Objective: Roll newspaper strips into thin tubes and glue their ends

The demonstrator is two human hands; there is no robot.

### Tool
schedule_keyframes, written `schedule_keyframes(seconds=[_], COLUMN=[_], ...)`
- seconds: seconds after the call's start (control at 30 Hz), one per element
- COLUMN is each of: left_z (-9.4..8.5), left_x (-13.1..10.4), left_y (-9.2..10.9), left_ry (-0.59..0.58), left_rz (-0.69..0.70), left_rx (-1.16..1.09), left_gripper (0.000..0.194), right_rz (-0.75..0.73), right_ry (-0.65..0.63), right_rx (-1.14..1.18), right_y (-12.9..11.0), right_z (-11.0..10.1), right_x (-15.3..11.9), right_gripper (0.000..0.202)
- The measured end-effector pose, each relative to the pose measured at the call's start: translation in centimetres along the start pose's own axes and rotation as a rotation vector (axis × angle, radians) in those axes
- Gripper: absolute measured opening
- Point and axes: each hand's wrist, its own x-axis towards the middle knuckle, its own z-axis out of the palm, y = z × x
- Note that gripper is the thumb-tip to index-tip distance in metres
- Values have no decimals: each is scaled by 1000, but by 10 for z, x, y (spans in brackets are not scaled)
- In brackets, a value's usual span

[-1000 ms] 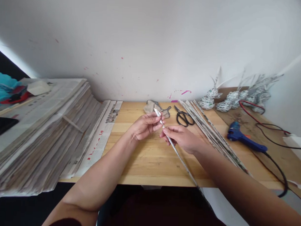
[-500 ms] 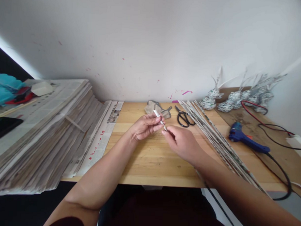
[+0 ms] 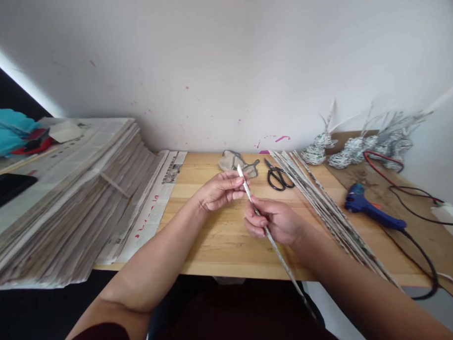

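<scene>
A long thin rolled-paper stick (image 3: pixel 279 254) slants from the middle of the wooden table down past its front edge. My left hand (image 3: pixel 223 190) pinches it close to its pale upper tip. Lower down, my right hand (image 3: pixel 274 221) has thumb and fingers closed round the same stick. Behind the hands lies a grey-beige cloth (image 3: pixel 230 160), partly hidden by the stick's tip. Black-handled scissors (image 3: pixel 277 176) rest right of the cloth, beside a bundle of similar paper sticks (image 3: pixel 322 203).
Stacked newspapers (image 3: pixel 69 204) fill the left, with a dark phone (image 3: pixel 14 188) and a turquoise item (image 3: pixel 8 132) on top. A blue glue gun (image 3: pixel 373 212) with its cable lies right, before several woven paper figures (image 3: pixel 351 152) at the wall (image 3: pixel 215 65).
My right hand has turned and opened out somewhat, its fingers now showing around the stick. More of the stick shows between and below my hands. My left hand has barely moved.
</scene>
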Motion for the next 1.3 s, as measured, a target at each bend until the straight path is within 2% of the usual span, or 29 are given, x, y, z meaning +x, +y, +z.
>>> schedule_keyframes(seconds=[0.1,0.17,0.23,0.43,0.53,0.63,0.83,0.93,1.03,1.2,1.3], left_z=[-1,-1,-1,-2,-1,0,3,4,3,4,6], left_x=[-1,-1,-1,3,5,4,1,0,0,3,4], left_y=[-1,-1,-1,-4,-6,-7,-6,-6,-6,-7,-7], left_ry=[-28,-48,-56,9,40,48,26,-29,-49,30,70], left_rz=[7,1,-2,23,22,12,16,16,22,69,72], left_rx=[11,7,6,24,21,19,11,8,18,16,23], left_gripper=[26,29,31,26,24,23,26,30,30,29,26], right_rz=[23,3,-55,-252,-314,-305,-65,-24,-33,-227,-262], right_ry=[-67,-42,48,437,549,514,107,31,101,421,460], right_rx=[112,74,-48,-529,-739,-704,-28,67,-23,-511,-688], right_y=[2,3,3,3,4,5,1,1,1,1,2], right_z=[-1,1,3,12,14,14,8,8,10,12,13], right_x=[1,2,2,-2,-4,-4,-5,-5,-3,-3,-5], right_gripper=[33,35,37,33,33,36,32,33,37,36,35])
